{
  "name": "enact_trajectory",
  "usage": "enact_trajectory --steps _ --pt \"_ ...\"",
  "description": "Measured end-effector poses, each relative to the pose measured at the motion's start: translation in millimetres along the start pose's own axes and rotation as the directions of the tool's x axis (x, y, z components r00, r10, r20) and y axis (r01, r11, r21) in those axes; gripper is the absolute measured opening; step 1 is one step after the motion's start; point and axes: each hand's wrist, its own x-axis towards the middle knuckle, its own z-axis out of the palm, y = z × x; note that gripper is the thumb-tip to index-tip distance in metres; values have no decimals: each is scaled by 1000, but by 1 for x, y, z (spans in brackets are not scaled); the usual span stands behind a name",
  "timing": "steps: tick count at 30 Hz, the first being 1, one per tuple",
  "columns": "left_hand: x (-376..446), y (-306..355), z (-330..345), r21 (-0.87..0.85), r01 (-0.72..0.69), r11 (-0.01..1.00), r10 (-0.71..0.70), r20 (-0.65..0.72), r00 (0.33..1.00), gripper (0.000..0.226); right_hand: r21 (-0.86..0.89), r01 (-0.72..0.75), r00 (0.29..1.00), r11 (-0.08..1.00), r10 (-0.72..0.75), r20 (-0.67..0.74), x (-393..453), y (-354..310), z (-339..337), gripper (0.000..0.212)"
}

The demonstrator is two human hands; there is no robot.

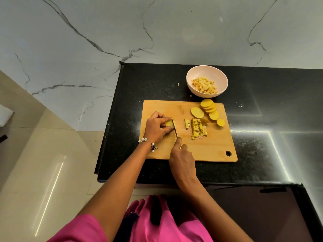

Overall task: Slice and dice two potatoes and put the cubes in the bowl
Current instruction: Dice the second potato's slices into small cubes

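Gripping knife (174, 127), right fingers (180, 143) | left fingers (161, 120) pinching potato (168, 123) | slices (208, 106) beside bowl (191, 74)

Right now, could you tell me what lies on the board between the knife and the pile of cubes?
In the head view, a few cut potato strips lie between the knife and the cubes.

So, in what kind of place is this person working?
Most likely a home kitchen. A wooden cutting board lies on a black stone counter against a marble-patterned wall, and a bowl of potato cubes stands behind the board.
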Motion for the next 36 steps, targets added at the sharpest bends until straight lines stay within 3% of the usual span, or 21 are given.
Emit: enact_trajectory --steps 12,21,25,36 --pt "-1 2 -2 0 13 1000 -13 6 1000 42 17 -35 999 999 35 5 6 6 -1 55" --pt "-3 1 -3 -13 0 1000 0 17 1000 46 207 -150 988 967 154 -3 15 30 -7 58" --pt "-4 0 -5 -16 -2 1000 2 6 1000 48 276 -76 995 958 92 -48 19 20 -9 51" --pt "-5 0 -3 -35 8 999 -10 -38 999 36 114 39 999 993 -37 -25 21 9 -8 56"
